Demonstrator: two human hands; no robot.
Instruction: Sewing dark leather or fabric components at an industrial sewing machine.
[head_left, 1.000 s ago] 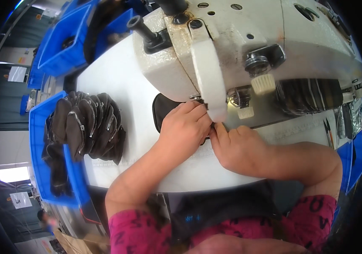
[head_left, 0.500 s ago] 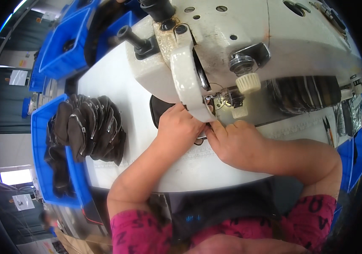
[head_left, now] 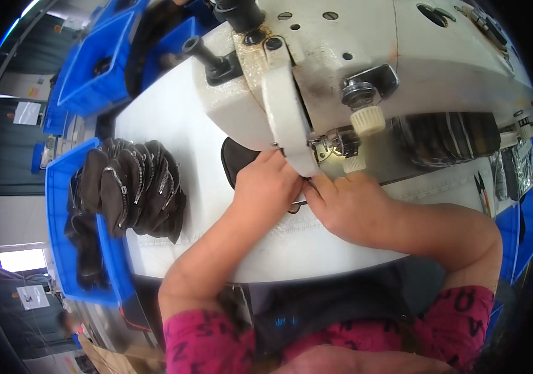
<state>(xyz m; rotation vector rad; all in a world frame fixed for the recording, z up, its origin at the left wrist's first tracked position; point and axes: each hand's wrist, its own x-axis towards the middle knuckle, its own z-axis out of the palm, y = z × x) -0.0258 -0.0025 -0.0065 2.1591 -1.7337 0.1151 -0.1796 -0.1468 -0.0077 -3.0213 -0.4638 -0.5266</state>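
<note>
A dark fabric piece with a rounded edge (head_left: 235, 159) lies under the head of a white sewing machine (head_left: 322, 50). My left hand (head_left: 265, 187) is closed on its near side, fingers bent and their tips partly hidden behind the machine's white lever guard (head_left: 288, 118). Right beside it, my right hand (head_left: 350, 207) pinches the same piece, thumb and forefinger close to the left fingertips. A small loop of the piece (head_left: 294, 208) shows below the hands. The needle area is mostly hidden by the guard and fingers.
At the left, a heap of dark zippered pouches (head_left: 135, 187) leans over a blue bin (head_left: 54, 218). Another stack of dark pieces (head_left: 450, 138) sits under the machine arm. Scissors-like pointed tools (head_left: 483, 193) lie at the right. More blue bins (head_left: 95, 78) stand at the far left.
The machine head appears slightly farther right in the picture. Both hands keep nearly the same place and hold on the fabric piece.
</note>
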